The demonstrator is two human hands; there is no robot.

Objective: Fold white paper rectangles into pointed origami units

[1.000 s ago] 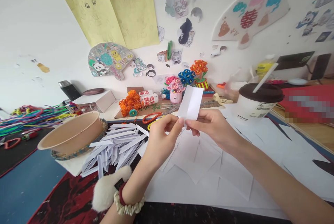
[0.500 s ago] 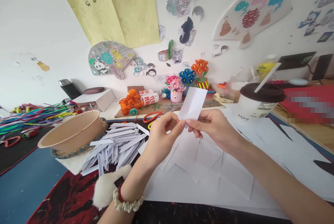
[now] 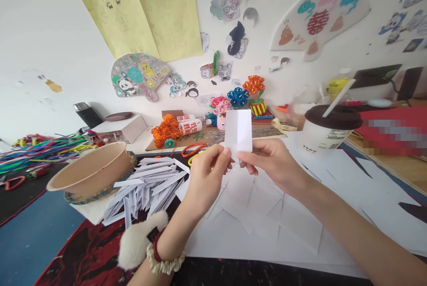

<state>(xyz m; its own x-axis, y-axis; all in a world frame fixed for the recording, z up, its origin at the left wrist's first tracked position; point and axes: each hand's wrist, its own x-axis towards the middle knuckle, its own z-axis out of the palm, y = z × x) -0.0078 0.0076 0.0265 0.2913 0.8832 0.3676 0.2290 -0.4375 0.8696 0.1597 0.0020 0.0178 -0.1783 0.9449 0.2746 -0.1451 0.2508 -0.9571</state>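
A small white piece of paper (image 3: pixel 238 129) stands upright between my hands, with a crease running lengthwise down it. My left hand (image 3: pixel 209 175) pinches its lower left edge between thumb and fingers. At the lower right edge, my right hand (image 3: pixel 271 161) grips it the same way, thumb in front. Beneath both hands lie loose white paper sheets (image 3: pixel 267 210), overlapping one another. Left of my left hand is a heap of folded white paper strips (image 3: pixel 151 186).
A beige basin (image 3: pixel 90 166) stands left of the strips, with a white fluffy thing (image 3: pixel 133 243) near my left wrist. To the right is a lidded cup with a straw (image 3: pixel 328 130). Orange-handled scissors (image 3: pixel 194 148) and orange craft flowers (image 3: pixel 166 130) sit behind the hands.
The paper has turned from a rightward tilt to upright, and its crease now shows more plainly as it opens out. My left hand has shifted slightly left along its edge.
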